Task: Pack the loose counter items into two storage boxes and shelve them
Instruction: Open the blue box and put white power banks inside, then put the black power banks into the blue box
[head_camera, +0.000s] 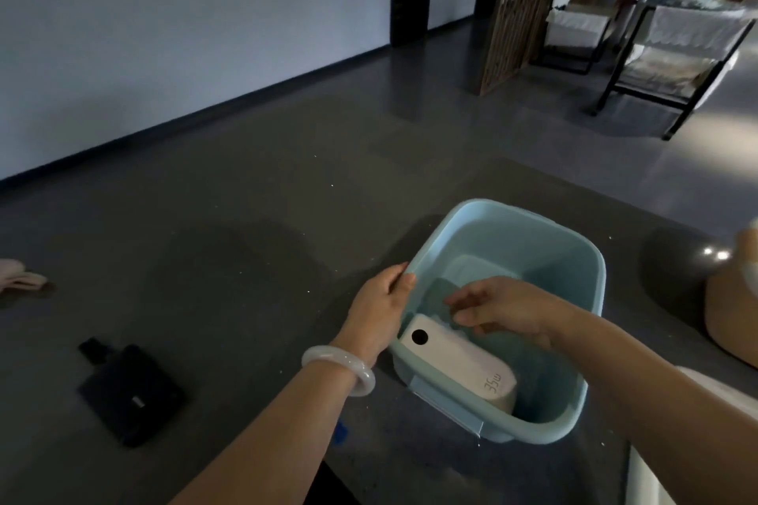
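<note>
**Steadying box, right hand over power bank**

I am gripping the near-left rim of the light blue plastic storage box [574,279] with my left hand [381,299], thumb inside and fingers curling over the outside. I judge this is to stop the box sliding on the dark grey counter [246,279]. The box is sitting right of centre, in the lower part of the frame.

The white rectangular power bank [459,365] is lying inside it, leaning on the near-left wall, probably so it takes less floor space. My right hand [504,312] is reaching into the box just above the power bank's upper end, fingers loosely curled. I cannot tell if they are pinching it or have let go.

Probably waiting to be packed: a black flat pouch [131,394] at lower left and a pale pink cloth [20,277] at the left edge.
</note>
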